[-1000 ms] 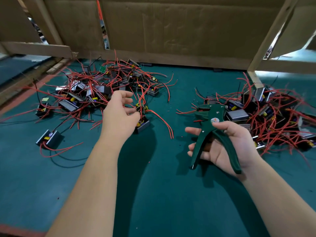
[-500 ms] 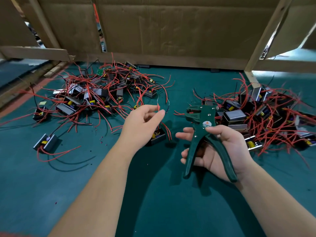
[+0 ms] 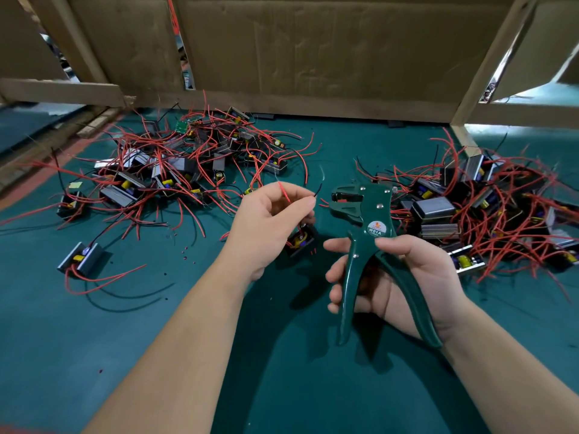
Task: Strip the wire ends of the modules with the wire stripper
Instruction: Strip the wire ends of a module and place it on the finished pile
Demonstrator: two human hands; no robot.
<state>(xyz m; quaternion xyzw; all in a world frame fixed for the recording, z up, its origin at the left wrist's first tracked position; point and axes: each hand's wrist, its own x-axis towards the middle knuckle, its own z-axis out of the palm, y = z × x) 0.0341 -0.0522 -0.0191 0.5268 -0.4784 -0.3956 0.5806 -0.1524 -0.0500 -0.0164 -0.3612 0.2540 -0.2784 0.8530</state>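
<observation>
Left hand [image 3: 269, 220] is pinching thin red and black wires [image 3: 284, 192] of a small black module [image 3: 301, 242] below it, ends nearing the green metal wire stripper [image 3: 372, 214]. Right hand [image 3: 407, 277] is gripping its spread handles. This strip is not yet done. Left module pile [image 3: 175, 170] and right module pile [image 3: 488, 208] are waiting; cannot tell which is finished.

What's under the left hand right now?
One module, partly showing past the left hand, which pinches a red wire. The hand covers the module's left side and where the wires join it.
</observation>
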